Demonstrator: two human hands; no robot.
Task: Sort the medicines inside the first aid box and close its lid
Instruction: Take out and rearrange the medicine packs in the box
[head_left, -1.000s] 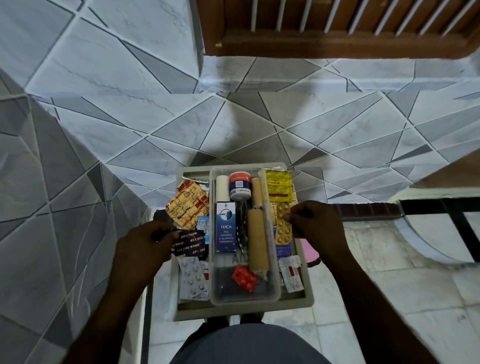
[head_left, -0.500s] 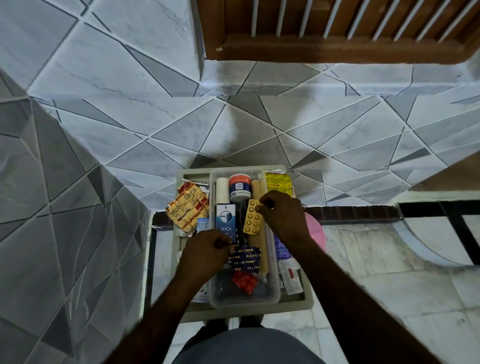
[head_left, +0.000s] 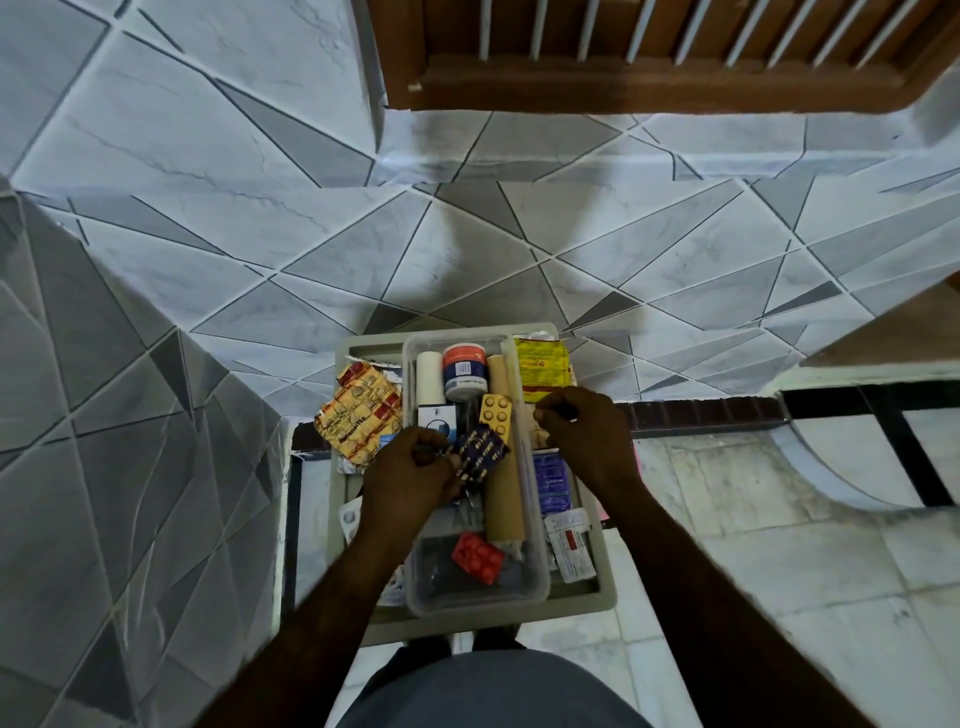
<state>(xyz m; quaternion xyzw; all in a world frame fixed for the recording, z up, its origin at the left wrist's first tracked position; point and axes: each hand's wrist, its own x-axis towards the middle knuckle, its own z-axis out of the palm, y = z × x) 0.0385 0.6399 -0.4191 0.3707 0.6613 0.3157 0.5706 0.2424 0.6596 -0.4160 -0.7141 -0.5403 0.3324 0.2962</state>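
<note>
The open grey first aid box (head_left: 605, 587) holds a clear inner tray (head_left: 537, 582). My left hand (head_left: 410, 478) is over the tray's left side, shut on a dark blue blister strip (head_left: 480, 452) that rests across the tan bandage roll (head_left: 501, 493). A yellow blister pack (head_left: 496, 415) lies free in the tray just above that strip. My right hand (head_left: 587, 441) hovers over the right side compartment with fingertips pinched together; nothing shows between them. A red blister pack (head_left: 477, 558) lies near the tray's front. No lid is visible.
A red-capped white jar (head_left: 465, 371) and a white roll (head_left: 431, 376) stand at the tray's back. Gold-red strips (head_left: 361, 415) fill the left compartment. A yellow sachet (head_left: 540, 369), a purple pack (head_left: 553, 480) and a white sachet (head_left: 571, 543) are on the right. Tiled walls surround the box.
My left hand carried the dark blue strip from the left compartment into the tray. My right hand laid the yellow blister pack in the tray, let go, and drew back to the right.
</note>
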